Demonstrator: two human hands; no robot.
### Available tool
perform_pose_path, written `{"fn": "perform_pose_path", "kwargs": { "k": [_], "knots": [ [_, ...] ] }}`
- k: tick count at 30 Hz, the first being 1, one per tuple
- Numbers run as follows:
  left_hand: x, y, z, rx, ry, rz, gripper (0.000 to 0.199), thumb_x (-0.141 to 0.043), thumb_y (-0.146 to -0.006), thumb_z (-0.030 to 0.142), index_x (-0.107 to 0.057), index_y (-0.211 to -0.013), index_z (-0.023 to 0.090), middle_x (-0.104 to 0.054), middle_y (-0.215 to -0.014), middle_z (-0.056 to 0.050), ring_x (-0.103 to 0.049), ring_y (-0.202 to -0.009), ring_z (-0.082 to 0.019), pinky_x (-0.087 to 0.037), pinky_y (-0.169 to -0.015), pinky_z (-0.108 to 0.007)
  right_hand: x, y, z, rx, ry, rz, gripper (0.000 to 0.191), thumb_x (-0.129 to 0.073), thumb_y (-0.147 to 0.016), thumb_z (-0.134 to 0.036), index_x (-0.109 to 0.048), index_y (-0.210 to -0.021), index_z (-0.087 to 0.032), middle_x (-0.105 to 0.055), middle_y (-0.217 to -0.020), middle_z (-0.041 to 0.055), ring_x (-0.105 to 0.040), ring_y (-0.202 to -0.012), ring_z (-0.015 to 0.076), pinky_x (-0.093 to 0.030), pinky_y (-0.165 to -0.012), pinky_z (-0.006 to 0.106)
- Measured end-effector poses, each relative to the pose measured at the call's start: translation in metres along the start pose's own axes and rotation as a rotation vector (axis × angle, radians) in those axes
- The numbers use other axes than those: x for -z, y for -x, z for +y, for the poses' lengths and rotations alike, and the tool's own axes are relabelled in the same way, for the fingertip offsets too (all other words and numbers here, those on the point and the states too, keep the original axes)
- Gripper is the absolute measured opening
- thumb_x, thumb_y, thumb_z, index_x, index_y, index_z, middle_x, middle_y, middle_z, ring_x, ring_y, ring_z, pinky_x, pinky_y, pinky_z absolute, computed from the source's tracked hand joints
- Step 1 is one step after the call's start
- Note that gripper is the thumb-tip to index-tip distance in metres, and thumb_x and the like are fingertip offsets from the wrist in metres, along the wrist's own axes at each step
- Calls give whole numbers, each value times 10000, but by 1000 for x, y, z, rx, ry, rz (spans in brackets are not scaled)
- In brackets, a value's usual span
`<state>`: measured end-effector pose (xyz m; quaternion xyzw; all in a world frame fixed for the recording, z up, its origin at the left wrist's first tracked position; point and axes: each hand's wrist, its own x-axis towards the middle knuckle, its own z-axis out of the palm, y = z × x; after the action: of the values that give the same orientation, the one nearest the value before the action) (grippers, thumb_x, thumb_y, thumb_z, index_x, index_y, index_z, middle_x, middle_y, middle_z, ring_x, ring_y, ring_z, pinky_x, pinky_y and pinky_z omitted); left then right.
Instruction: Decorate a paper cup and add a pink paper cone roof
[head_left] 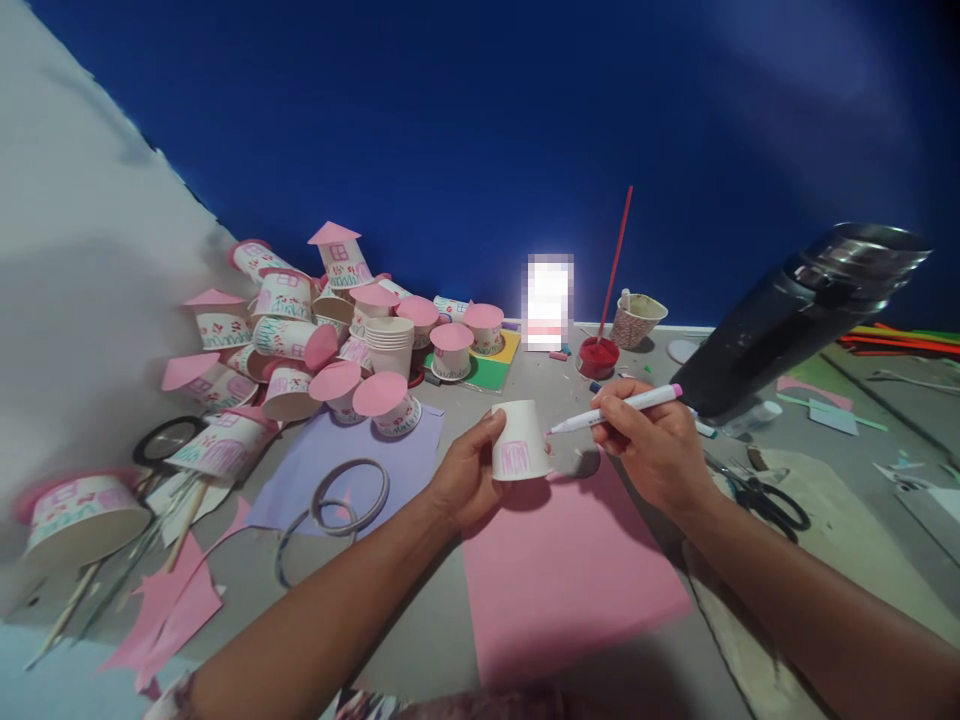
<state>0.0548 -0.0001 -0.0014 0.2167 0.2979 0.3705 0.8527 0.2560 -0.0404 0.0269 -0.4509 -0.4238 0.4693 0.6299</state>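
Observation:
In my left hand (474, 468) is a white paper cup (519, 425), upside down and slightly tilted, with a pink-purple door-like shape drawn low on its side. My right hand (651, 440) grips a white marker (634, 402) with a pink end. The marker's tip points left at the cup's right side; whether it touches the cup I cannot tell. Below both hands lies a sheet of pink paper (562, 590). To the left stand several decorated cups (285, 295) with pink paper cone roofs, along with a stack of plain cups (389, 347).
A dark bottle (787, 320) leans at the right, with black-handled scissors (772, 503) below it. Behind the hands stand a red pot (597, 357) holding a thin stick and a speckled cup (637, 320). Tape rings (349, 497) rest on purple paper (300, 470); pink scraps (176, 610) lie front left.

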Motion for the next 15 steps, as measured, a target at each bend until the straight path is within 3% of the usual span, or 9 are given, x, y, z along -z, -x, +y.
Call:
{"fn": "perform_pose_path", "kwargs": {
  "k": [6, 10, 15],
  "knots": [
    [-2, 1, 2, -7, 5, 29, 412, -723, -900, 358, -642, -1238, 137, -772, -1021, -138, -769, -915, -293, -617, -874, -434, 0, -4, 3, 156, 30, 49, 297, -740, -915, -489, -732, -949, -194, -706, -638, -2, -471, -432, 88, -372, -423, 233],
    [-3, 1, 3, 21, 22, 33, 381, -735, -901, 391, -669, -1168, 128, -769, -1011, -135, -758, -923, -283, -610, -905, -433, 1, 1, 1, 245, 257, 28, 243, -740, -929, -407, -718, -1083, -220, -784, -836, 28, -587, -563, 124, -502, -530, 265],
    [-3, 1, -1, -1, -26, 8, 394, -787, -869, 421, -692, -1123, 135, -768, -985, -123, -745, -886, -259, -604, -845, -378, 4, 2, 2, 382, 608, -263, 726, -916, -731, -458, -615, -1356, -245, -716, -1309, 133, -693, -1018, 261, -598, -771, 372]
  ]
}}
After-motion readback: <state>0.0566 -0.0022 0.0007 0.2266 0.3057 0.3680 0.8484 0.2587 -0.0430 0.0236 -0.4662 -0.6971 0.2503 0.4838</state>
